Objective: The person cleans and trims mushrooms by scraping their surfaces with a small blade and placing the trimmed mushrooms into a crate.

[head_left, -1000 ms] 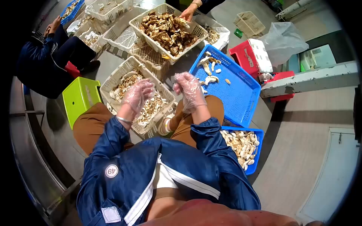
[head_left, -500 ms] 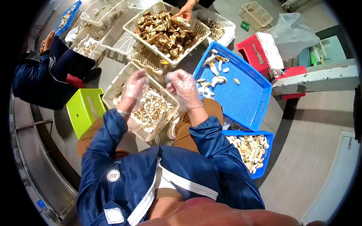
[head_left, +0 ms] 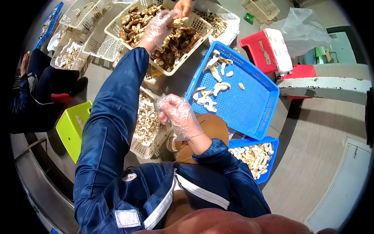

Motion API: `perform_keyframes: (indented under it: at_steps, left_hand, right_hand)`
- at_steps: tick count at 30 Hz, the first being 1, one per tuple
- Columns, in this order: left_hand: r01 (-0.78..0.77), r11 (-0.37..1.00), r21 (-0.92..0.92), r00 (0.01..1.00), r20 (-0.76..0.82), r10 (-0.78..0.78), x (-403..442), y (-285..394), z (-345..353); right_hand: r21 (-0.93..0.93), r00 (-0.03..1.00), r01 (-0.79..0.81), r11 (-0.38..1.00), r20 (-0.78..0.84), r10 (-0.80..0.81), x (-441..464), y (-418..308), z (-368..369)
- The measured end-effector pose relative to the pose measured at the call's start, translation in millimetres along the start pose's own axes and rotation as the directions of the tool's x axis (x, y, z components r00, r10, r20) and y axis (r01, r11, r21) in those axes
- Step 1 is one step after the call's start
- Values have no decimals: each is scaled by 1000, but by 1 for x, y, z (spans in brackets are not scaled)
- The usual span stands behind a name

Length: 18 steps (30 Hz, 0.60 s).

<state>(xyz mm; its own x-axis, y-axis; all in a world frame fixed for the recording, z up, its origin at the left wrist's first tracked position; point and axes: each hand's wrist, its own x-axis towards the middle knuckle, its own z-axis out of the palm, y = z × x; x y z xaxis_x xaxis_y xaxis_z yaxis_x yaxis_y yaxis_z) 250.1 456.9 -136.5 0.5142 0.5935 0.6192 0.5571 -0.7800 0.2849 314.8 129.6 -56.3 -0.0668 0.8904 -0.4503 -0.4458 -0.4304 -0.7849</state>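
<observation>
In a thin clear glove, my left hand (head_left: 156, 30) reaches over the cream basket (head_left: 111, 34) of brown mushrooms (head_left: 177, 46). Its fingers are extended beside a pale-stemmed mushroom (head_left: 177, 22), close to another person's hand (head_left: 183, 7). My gloved right hand (head_left: 177, 115) is closed in front of my right thigh, at the right side of a lower cream basket (head_left: 142, 150) of trimmings (head_left: 146, 123). A small greyish edge shows at its fingers; what it belongs to is too small to tell. To its right, a blue tray (head_left: 249, 101) holds several cleaned mushrooms (head_left: 221, 87).
A second blue tray (head_left: 269, 171) with mushroom pieces is at the lower right. Around are a green stool (head_left: 74, 128), a red stool (head_left: 259, 50), a plastic bag (head_left: 302, 33) and a metal beam (head_left: 331, 85). Another person (head_left: 37, 93) sits at the left, near more baskets.
My left hand has moved from over the trimmings basket up and forward to the brown mushrooms, beside the other person's hand. My right hand has lowered slightly and stays closed. The view has shifted.
</observation>
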Motion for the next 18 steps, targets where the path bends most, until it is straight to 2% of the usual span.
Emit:
perform_keyframes:
  at_steps: [1, 3, 4, 5, 6, 7, 8, 9, 11, 13, 15, 16, 18]
  left_hand:
    - [74, 996, -56, 992, 108, -67, -2, -4, -1]
    - [5, 1000, 17, 999, 37, -6, -6, 10, -18]
    - [24, 1000, -16, 1000, -11, -24, -9, 13, -23]
    - [179, 980, -87, 983, 52, -175, -13, 25, -35]
    - [435, 764, -477, 898, 168, -407, -21, 30, -37]
    - [594, 346, -726, 759, 364, -539, -30, 35, -40]
    - [485, -264, -834, 675, 549, -493, -41, 42, -52]
    - [322, -578, -750, 663, 615, -427, -47, 56, -69]
    - [166, -871, -462, 752, 631, -191, -62, 80, -108]
    - [1, -904, -428, 814, 525, -248, -82, 85, -114]
    - [-66, -974, -217, 834, 525, -173, -87, 94, -130]
    - [-140, -979, -148, 801, 565, -200, -87, 99, -137]
    - [-132, -966, -224, 834, 501, -230, -92, 99, -140]
  right_hand:
    - [10, 1000, -14, 1000, -2, 14, -1, -2, 1]
    - [13, 1000, -17, 1000, 8, 17, -1, -1, -2]
    - [7, 1000, -6, 1000, 20, 6, -1, 1, -6]
    - [2, 999, 6, 1000, 32, -6, -1, 3, -8]
    - [5, 1000, 16, 1000, 24, -16, -3, 3, -10]
    - [-14, 1000, 19, 1000, 20, -19, -4, 1, -11]
    - [-25, 1000, 22, 999, 7, -22, -6, -4, -11]
    - [-38, 1000, 18, 999, -3, -18, -10, -8, -10]
    - [-32, 999, 39, 999, 10, -39, -11, -5, -12]
    - [14, 997, 70, 997, -43, -69, -13, -3, -8]
    - [6, 995, 97, 995, -39, -97, -15, -5, -6]
    - [11, 996, 79, 997, -46, -79, -14, -5, -5]
    - [-22, 996, 75, 997, -55, -76, -13, -5, -5]
